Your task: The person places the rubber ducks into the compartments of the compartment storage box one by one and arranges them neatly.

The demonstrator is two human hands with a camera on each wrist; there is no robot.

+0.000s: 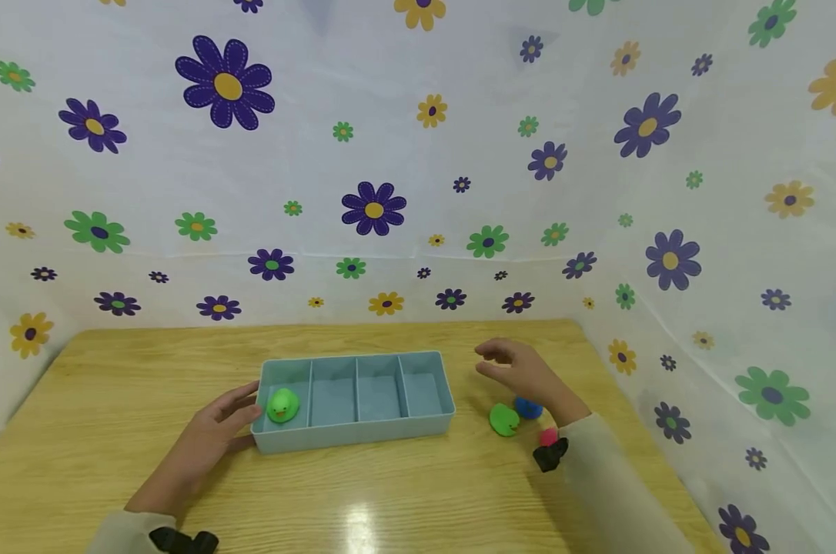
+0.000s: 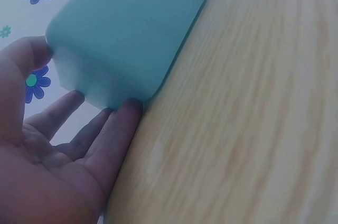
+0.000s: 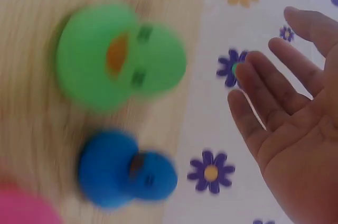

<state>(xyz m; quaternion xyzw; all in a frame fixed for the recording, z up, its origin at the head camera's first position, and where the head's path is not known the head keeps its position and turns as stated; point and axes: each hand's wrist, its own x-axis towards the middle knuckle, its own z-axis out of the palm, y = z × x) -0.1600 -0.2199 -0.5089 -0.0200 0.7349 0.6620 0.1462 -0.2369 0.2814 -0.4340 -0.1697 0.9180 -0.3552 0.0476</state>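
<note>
While a green toy duck (image 1: 282, 405) sits in the leftmost compartment (image 1: 289, 374) of the four-section tray (image 1: 356, 435), a second green duck (image 1: 503, 420), blue duck (image 1: 529, 408) and partly hidden pink item (image 1: 549, 437) lie outside, on the surface (image 1: 446, 492); work appears roughly a quarter complete. Left hand (image 1: 210, 428): fingers extended, touching the tray's end, no firm grip evident. Right hand (image 1: 520, 372): fingers relaxed, holding nothing, near the loose ducks.

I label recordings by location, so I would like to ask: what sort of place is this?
Probably an indoor tabletop workspace, screened off: a wooden table, flowered sheets behind and beside it, and a divided tray.
</note>
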